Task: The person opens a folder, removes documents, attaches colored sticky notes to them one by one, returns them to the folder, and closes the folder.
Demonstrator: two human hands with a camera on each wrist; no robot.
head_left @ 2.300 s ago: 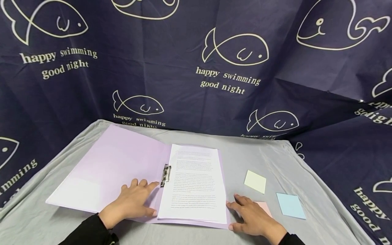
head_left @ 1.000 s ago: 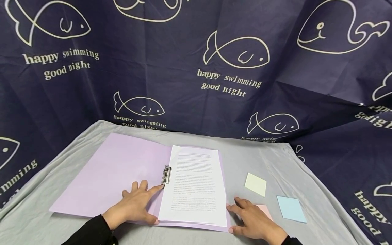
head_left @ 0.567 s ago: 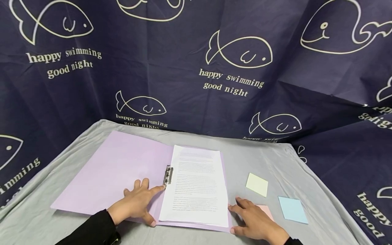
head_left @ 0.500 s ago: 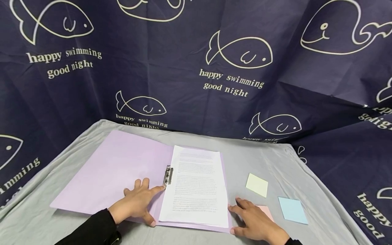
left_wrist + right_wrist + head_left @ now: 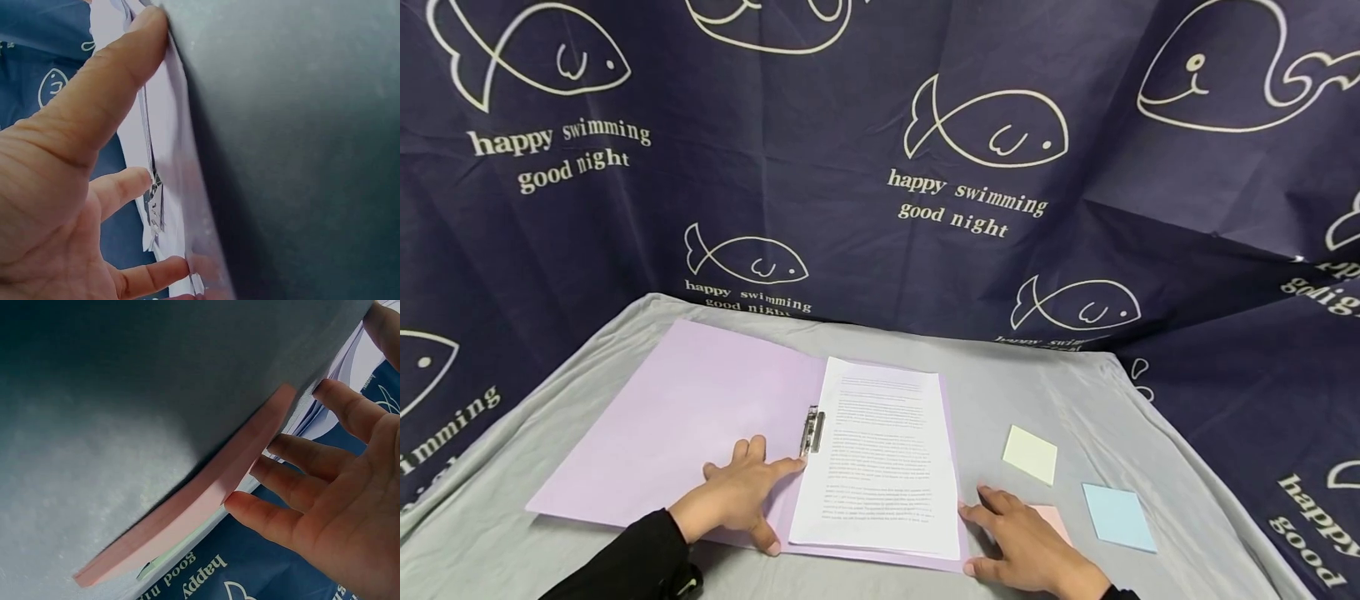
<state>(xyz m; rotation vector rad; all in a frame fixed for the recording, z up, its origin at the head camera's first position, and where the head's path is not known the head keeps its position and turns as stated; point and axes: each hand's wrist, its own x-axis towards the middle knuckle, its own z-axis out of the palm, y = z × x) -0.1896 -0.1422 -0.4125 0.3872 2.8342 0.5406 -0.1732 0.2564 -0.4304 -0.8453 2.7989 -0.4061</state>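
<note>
A lilac folder [image 5: 700,400] lies spread out on the grey cloth, with printed sheets [image 5: 880,467] stacked on its right half. At the fold sits a metal clip [image 5: 812,429], beside the sheets' left edge. My left hand [image 5: 733,496] rests spread on the folder, index fingertip at the clip's lower end and thumb at the front edge. In the left wrist view, the finger reaches toward the clip [image 5: 154,200]. My right hand [image 5: 1026,542] has its fingers extended, fingertips at the folder's right edge. Behind it, a pink sticky-note pad [image 5: 1052,521] is partly hidden.
A pale yellow sticky-note pad [image 5: 1030,454] and a light blue pad [image 5: 1120,517] lie right of the folder. The grey cloth [image 5: 985,383] covers the table. A dark blue curtain [image 5: 850,125] with fish drawings hangs behind its far edge.
Since the earliest frame, my left index finger has shifted slightly right to the clip's lower end, and the folder's left cover has dropped a little. The right hand stays in place.
</note>
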